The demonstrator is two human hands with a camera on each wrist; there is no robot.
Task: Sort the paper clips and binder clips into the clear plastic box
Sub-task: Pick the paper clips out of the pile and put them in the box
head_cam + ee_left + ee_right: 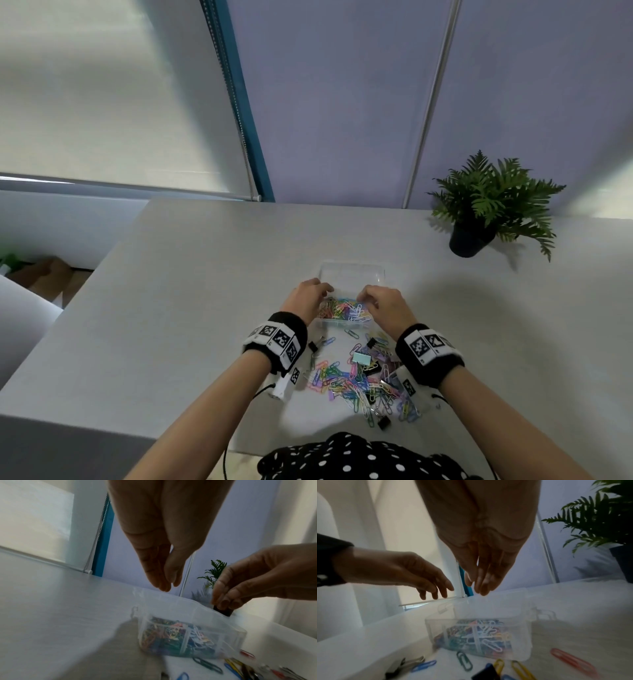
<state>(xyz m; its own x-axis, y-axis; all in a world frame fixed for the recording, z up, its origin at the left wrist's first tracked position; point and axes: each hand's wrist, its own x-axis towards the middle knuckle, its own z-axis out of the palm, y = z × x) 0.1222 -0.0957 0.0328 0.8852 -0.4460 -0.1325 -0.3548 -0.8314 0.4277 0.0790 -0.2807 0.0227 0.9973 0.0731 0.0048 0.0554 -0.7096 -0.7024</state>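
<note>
The clear plastic box [342,321] stands mid-table, and coloured paper clips [344,308] fill its near compartments. Its lid [352,274] lies behind it; in both wrist views the lid [496,601] slants up over the box [522,642]. My left hand [310,294] hovers over the box's left end, fingers [164,585] straight and pointing down with nothing in them. My right hand [380,301] is over the right end, its fingertips [481,589] at the lid's upper edge. A loose pile of paper clips and binder clips [359,380] lies in front of the box.
A potted fern [486,205] stands at the table's back right. A pale teal binder clip [361,358] and a black one [383,423] lie in the pile. The table's left edge [113,253] drops off to the floor.
</note>
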